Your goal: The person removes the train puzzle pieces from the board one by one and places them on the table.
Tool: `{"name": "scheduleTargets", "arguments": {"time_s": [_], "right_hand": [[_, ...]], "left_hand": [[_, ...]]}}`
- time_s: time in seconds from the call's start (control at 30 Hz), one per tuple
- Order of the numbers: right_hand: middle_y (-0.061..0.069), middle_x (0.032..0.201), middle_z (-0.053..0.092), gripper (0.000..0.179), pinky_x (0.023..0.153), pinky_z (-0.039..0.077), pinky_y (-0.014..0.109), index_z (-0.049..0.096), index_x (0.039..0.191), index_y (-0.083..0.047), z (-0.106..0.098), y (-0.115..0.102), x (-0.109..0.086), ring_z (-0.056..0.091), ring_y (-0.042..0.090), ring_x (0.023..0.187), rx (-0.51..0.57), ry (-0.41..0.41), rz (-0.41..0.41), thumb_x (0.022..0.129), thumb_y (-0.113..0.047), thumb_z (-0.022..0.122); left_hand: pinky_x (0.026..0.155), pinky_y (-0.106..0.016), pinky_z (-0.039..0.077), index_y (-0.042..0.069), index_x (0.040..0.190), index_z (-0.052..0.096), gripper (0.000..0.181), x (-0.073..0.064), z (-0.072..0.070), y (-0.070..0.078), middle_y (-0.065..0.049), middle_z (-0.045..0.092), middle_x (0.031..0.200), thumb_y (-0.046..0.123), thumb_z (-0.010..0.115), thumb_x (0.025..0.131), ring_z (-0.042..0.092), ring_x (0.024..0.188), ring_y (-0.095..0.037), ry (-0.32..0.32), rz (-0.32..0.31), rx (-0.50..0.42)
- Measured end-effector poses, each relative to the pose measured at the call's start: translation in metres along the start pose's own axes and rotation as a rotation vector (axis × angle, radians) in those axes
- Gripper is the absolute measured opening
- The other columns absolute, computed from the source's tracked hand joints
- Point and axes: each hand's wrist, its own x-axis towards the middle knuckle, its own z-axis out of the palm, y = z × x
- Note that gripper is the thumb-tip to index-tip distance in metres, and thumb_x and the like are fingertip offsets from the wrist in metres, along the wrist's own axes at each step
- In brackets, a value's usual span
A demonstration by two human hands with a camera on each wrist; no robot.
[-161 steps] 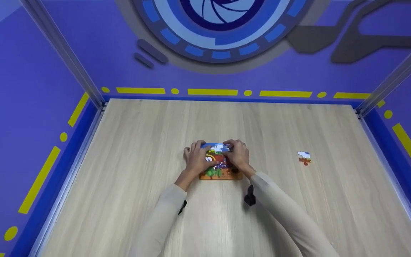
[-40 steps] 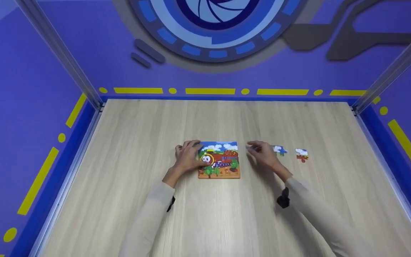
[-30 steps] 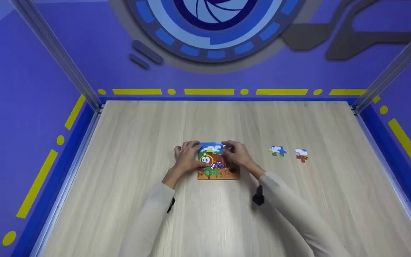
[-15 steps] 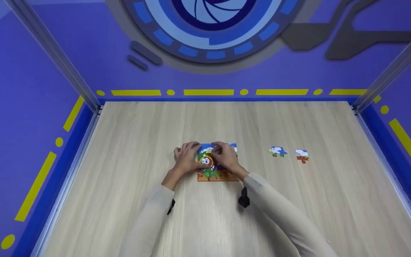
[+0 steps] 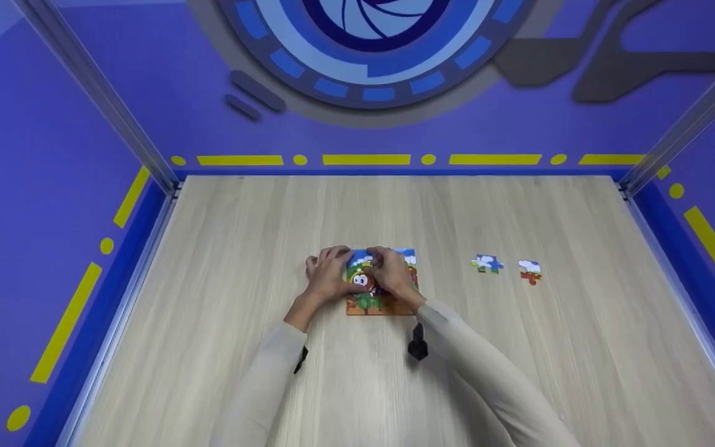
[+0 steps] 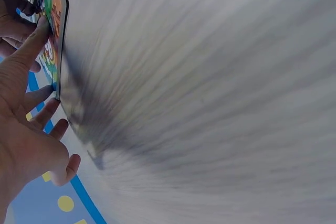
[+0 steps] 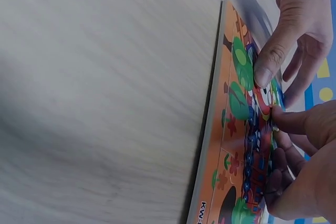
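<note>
A square cartoon jigsaw puzzle (image 5: 388, 307), with a red engine and trees, lies flat on the wooden table. My left hand (image 5: 328, 277) steadies its left side: the thumb (image 7: 265, 69) presses on the picture and the other fingers reach the upper left edge. Over the upper middle of the picture my right hand (image 5: 393, 273) has its thumb and fingers bent together, pinching at a puzzle piece mostly hidden beneath them. In the right wrist view those fingertips sit right at the picture's surface, close to the left thumb.
Two loose pieces lie to the right: a blue-and-white sky piece (image 5: 488, 263) and, beyond it, a piece with cloud and red (image 5: 530, 271). Blue panels (image 5: 388, 139) enclose the table (image 5: 239, 248) at the back and sides.
The sky piece now lies on the table, absent there 5.4 s ago. My right hand has come left from beside it onto the puzzle's upper middle. My left hand stays on the puzzle's left side.
</note>
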Motion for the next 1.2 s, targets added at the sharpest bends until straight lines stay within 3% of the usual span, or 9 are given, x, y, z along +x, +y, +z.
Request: {"name": "scheduleTargets", "arguments": {"time_s": [0.17,0.43,0.77,0.97,1.2], "right_hand": [[0.017,0.098,0.072,0.04,0.083,0.056,0.04,0.066,0.13,0.004,0.0,0.001,0.0,0.066,0.022,0.085,0.009,0.0,0.014,0.091,-0.001,0.074],[0.018,0.097,0.073,0.037,0.082,0.057,0.042,0.067,0.126,0.005,-0.001,0.003,-0.003,0.067,0.024,0.085,0.039,0.03,-0.049,0.09,0.002,0.073],[0.02,0.096,0.07,0.037,0.071,0.055,0.03,0.066,0.127,0.006,-0.005,0.005,-0.001,0.068,0.021,0.079,0.108,0.034,-0.076,0.09,0.006,0.071],[0.017,0.096,0.069,0.038,0.071,0.053,0.027,0.067,0.127,0.003,-0.016,0.008,-0.002,0.065,0.017,0.079,0.123,0.033,-0.027,0.089,0.007,0.071],[0.019,0.094,0.069,0.037,0.072,0.053,0.028,0.068,0.123,0.005,-0.039,0.021,-0.004,0.065,0.02,0.08,0.119,0.088,-0.011,0.087,0.009,0.073]], "left_hand": [[0.11,-0.066,0.022,0.009,0.148,0.054,0.088,0.0,0.0,0.001,-0.013,0.05,0.151,0.05,0.086,0.077,0.04,0.141,-0.036,-0.005,-0.006,0.01],[0.11,-0.066,0.022,0.008,0.148,0.054,0.087,-0.003,0.0,0.003,-0.014,0.05,0.151,0.05,0.085,0.079,0.04,0.141,-0.036,0.0,-0.004,0.006],[0.109,-0.067,0.024,0.008,0.148,0.054,0.089,-0.001,-0.002,0.002,-0.013,0.05,0.152,0.051,0.086,0.077,0.041,0.141,-0.036,-0.009,-0.012,0.028],[0.11,-0.066,0.024,0.008,0.148,0.054,0.09,0.001,-0.001,0.003,-0.013,0.051,0.152,0.051,0.086,0.076,0.042,0.141,-0.036,-0.023,-0.019,0.046],[0.113,-0.066,0.02,0.006,0.148,0.053,0.09,-0.001,-0.003,0.002,-0.014,0.049,0.153,0.049,0.086,0.077,0.04,0.143,-0.036,-0.032,-0.022,0.03]]}}
